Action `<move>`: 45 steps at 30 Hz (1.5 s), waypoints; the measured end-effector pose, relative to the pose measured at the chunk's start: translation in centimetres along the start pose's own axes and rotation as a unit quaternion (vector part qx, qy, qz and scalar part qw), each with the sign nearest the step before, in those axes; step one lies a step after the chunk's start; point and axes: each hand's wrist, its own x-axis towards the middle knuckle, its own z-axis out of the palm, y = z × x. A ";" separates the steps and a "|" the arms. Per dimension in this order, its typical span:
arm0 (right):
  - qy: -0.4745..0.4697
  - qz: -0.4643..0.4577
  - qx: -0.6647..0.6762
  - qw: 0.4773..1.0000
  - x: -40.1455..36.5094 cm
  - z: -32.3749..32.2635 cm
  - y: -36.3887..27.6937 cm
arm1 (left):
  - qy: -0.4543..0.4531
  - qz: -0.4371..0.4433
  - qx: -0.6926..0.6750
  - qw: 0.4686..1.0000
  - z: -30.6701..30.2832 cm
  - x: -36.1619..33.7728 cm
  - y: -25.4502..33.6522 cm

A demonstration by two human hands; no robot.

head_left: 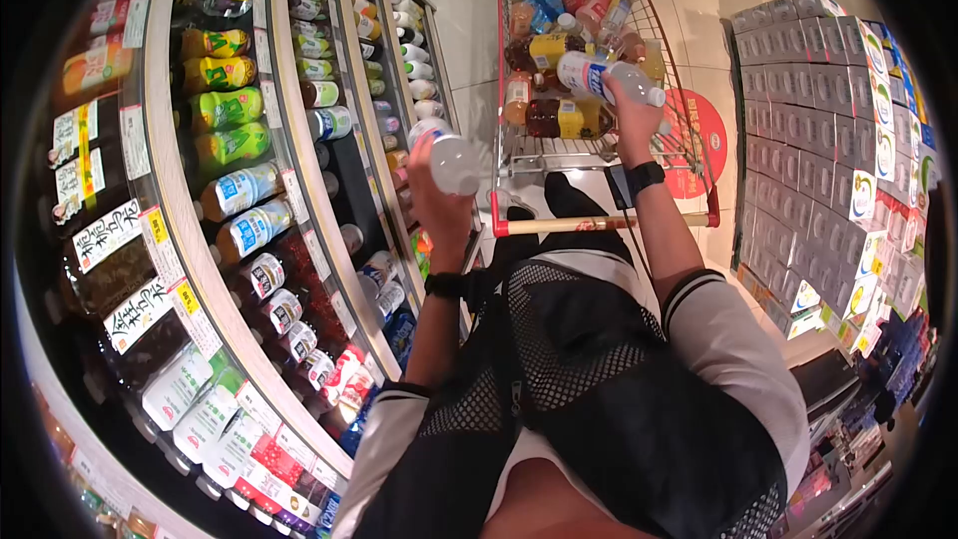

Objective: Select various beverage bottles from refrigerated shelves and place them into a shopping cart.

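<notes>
Bottles (451, 160) (2): left hand (439, 205) grips 1, right hand (631, 110) 1

Two hands (439, 205) (626, 108), two white bottles (454, 162) (604, 75), two black wristbands (443, 284) (646, 177), one red cart (498, 60).

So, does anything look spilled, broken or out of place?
Nothing stands out. Shelf bottles stand in tidy rows, the boxes are stacked straight, and the cart's drinks lie jumbled but none looks spilled. The left hand and right hand each hold a bottle.
</notes>
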 end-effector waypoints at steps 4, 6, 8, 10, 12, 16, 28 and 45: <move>0.043 -0.173 -0.070 0.981 5.5 -3.4 6.5 | -0.069 0.086 0.042 0.993 6.4 4.1 1.9; 0.019 -0.187 -0.078 0.979 5.6 -4.1 6.2 | -0.092 0.138 0.008 0.986 10.1 5.5 2.0; 0.001 -0.192 -0.092 0.977 5.6 -6.2 5.8 | -0.177 0.120 0.028 0.977 12.0 7.0 4.7; -0.017 -0.096 -0.225 0.969 6.8 -8.5 5.0 | -0.205 0.123 0.052 0.970 14.8 7.0 5.5; -0.028 -0.127 -0.266 0.955 8.0 -11.4 5.2 | -0.238 0.125 0.074 0.960 17.4 6.5 5.5; -0.061 -0.142 -0.178 0.972 7.7 -17.0 4.0 | -0.280 0.103 0.105 0.949 21.3 4.3 5.0; -0.007 0.001 -0.269 0.963 2.2 -30.6 10.7 | -0.118 0.041 0.181 0.975 12.7 -1.9 -2.8; 0.027 0.051 -0.317 0.947 3.0 -28.8 8.9 | -0.229 -0.275 0.158 0.920 11.3 -9.0 -6.8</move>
